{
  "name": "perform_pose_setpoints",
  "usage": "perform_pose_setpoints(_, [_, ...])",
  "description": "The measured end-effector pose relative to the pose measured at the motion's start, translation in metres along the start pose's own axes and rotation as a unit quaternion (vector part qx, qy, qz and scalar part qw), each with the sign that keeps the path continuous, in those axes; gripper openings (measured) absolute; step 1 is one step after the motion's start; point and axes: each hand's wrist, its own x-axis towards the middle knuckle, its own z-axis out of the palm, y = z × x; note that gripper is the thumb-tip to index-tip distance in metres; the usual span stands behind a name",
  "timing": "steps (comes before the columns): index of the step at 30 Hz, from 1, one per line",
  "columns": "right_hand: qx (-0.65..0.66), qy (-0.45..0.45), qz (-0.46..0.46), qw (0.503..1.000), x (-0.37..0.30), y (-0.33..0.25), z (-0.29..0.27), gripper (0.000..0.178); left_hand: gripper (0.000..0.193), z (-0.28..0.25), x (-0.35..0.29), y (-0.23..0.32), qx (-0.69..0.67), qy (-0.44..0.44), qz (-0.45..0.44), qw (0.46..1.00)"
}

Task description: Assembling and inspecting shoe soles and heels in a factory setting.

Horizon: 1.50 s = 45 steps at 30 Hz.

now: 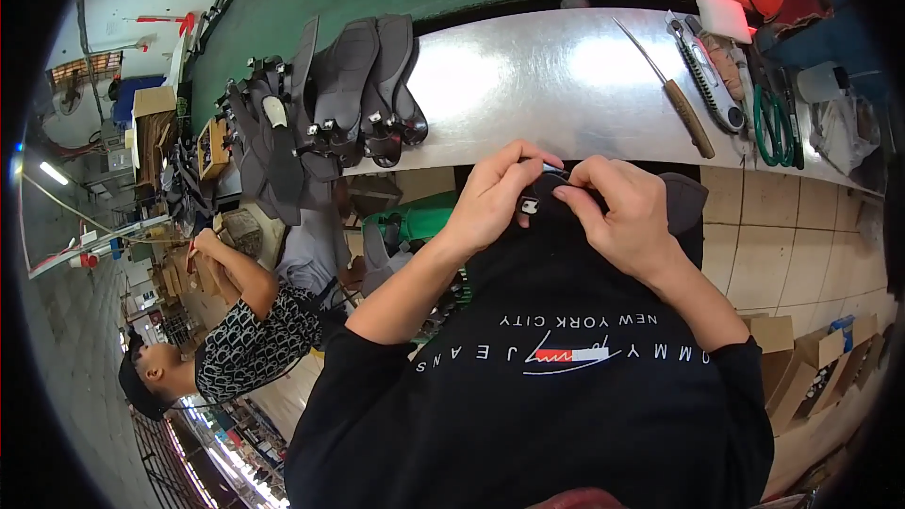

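Note:
My left hand (492,196) pinches a dark padded piece with a metal buckle (530,206), close in front of my black shirt. On the same piece, the thumb and fingers of my right hand (622,212) are closed just to the right. Most of the piece is covered by my fingers or blends into the shirt. A rounded grey flap (685,202) sticks out beyond my right wrist; whether it belongs to the held piece I cannot tell. Similar dark grey pads (353,75) with metal buckles lie piled on the bench's left part.
Beyond my hands runs a shiny metal bench (528,66). On its right lie a wooden-handled awl (686,113), a utility knife (705,80), green-handled scissors (771,127) and a white block (723,16). A co-worker (255,320) works at left. Cardboard boxes (801,368) stand at lower right.

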Motion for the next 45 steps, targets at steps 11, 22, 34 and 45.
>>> perform_pose_setpoints(11, [0.067,-0.008,0.078,0.995,0.004,-0.002,-0.002,0.018,0.018,-0.006,0.0,0.003,0.006,-0.01,0.009,1.0])
perform_pose_setpoints(22, [-0.004,0.033,-0.073,0.997,0.054,0.015,-0.009,0.019,0.021,-0.039,-0.001,0.021,-0.026,0.141,0.048,0.989])
perform_pose_setpoints(34, [-0.307,0.171,0.038,0.935,0.035,0.109,-0.015,0.026,0.037,-0.096,0.04,-0.052,-0.468,0.133,-0.041,0.873])
perform_pose_setpoints(45, [0.324,-0.062,0.115,0.937,0.007,0.025,0.013,0.068,0.029,-0.039,0.054,-0.018,-0.573,0.017,-0.071,0.817])
